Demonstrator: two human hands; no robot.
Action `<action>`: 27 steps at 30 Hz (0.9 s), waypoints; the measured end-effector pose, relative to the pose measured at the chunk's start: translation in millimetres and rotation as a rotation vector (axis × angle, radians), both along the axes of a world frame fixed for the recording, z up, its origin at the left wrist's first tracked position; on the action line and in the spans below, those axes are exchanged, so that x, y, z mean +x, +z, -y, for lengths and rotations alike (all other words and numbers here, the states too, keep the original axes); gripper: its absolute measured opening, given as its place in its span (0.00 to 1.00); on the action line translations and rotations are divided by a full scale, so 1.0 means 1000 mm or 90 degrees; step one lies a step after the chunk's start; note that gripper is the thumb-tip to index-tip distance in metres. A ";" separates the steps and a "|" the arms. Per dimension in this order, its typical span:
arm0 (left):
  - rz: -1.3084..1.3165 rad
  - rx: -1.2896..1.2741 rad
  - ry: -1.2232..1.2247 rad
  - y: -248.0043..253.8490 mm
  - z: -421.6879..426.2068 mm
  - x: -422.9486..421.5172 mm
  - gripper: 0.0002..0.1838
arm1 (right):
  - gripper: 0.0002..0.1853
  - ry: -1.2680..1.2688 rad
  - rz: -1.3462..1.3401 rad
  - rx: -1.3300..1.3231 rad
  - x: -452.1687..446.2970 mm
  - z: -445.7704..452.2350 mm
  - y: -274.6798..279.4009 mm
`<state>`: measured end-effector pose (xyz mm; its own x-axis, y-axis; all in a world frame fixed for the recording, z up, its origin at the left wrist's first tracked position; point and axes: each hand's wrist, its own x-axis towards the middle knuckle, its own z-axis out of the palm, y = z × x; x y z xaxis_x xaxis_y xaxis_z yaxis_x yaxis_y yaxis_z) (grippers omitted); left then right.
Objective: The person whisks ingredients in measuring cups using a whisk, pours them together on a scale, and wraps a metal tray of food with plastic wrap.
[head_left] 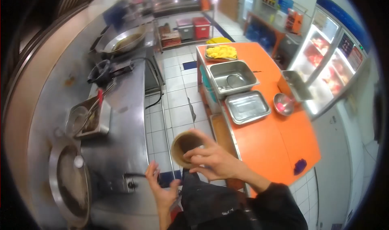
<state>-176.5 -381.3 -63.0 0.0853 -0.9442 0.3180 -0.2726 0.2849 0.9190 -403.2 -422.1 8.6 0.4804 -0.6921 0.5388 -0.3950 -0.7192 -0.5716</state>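
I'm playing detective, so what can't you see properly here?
All in the head view:
- Inside of the round container: partly hidden by the right hand's fingers.
- Dark clothing: cut off by the bottom edge; its pale marks are too small to read.
- Fridge contents: too blurred to name.

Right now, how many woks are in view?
2. The near wok is at lower left, to the left of the left hand. The far wok is at upper left, beyond the steel counter. Others could be hidden past the picture's dark edges.
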 end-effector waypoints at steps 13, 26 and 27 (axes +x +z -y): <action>0.250 -0.241 -0.598 0.099 0.413 -0.072 0.17 | 0.10 -0.133 0.181 0.130 -0.040 0.277 0.052; 0.442 -0.253 -0.395 0.060 0.712 -0.165 0.17 | 0.17 -0.430 0.307 -0.492 -0.116 0.513 0.102; 0.440 -0.240 -0.390 0.057 0.733 -0.175 0.17 | 0.09 -0.380 0.271 -0.356 -0.147 0.503 0.098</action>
